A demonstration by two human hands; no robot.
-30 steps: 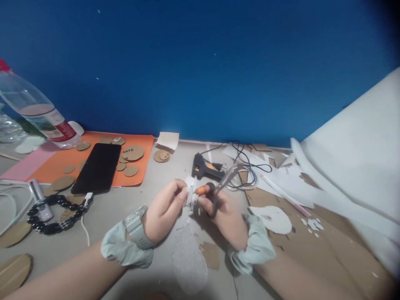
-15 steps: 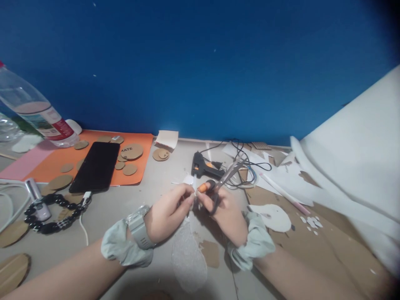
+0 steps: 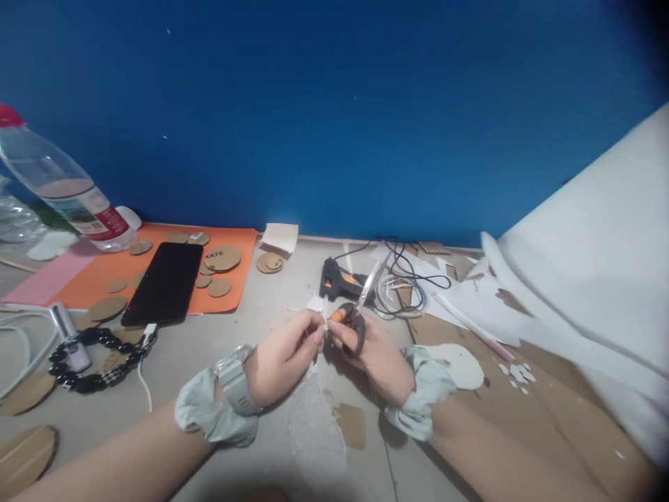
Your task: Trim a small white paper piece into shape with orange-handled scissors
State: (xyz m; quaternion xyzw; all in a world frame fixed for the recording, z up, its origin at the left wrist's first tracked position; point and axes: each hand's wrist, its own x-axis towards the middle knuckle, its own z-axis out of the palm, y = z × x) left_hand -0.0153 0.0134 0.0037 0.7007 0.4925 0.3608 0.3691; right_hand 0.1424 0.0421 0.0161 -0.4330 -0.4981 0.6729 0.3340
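Note:
My right hand point(image 3: 373, 355) grips a pair of scissors point(image 3: 353, 322) with dark and orange handles, the blades pointing up and away from me. Its thumb and fingertips meet those of my left hand point(image 3: 286, 357), which is closed in a pinch. From these fingers a whitish, shiny cut-out piece point(image 3: 315, 436), narrow at the top and wide at the bottom, reaches toward me. The exact spot where it is pinched is hidden. Just beyond my hands lies a black glue gun point(image 3: 339, 282), its nozzle toward my fingertips.
Left: a phone point(image 3: 164, 284), a beaded bracelet point(image 3: 83, 380), cardboard discs point(image 3: 222, 259) on orange paper point(image 3: 237, 293) and a water bottle point(image 3: 83, 202). Right: tangled cables point(image 3: 402, 296), a pink pen point(image 3: 473, 326), a white cut-out point(image 3: 463, 366) and scraps point(image 3: 517, 374) on cardboard point(image 3: 502, 418). A blue wall point(image 3: 334, 125) stands behind.
The scissors have turned in my right hand, so the blades point more upright and less to the right. My left hand keeps its pinch. The whole view has shifted slightly.

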